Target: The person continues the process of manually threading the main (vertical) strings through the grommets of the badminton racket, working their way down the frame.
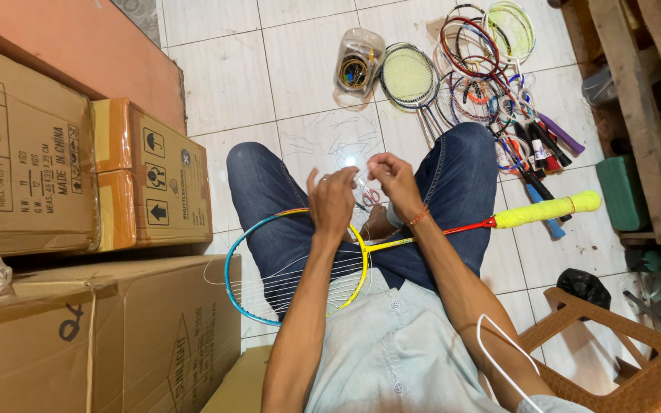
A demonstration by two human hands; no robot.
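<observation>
Evidently partway strung, the racket on the lap shows loose white strings while the left hand and right hand, at twelve o'clock of it, pinch string.

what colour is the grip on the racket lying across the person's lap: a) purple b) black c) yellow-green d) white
c: the racket across the lap has a red shaft that ends in a yellow-green grip, lying on the floor tiles to the side of the knee.
</observation>
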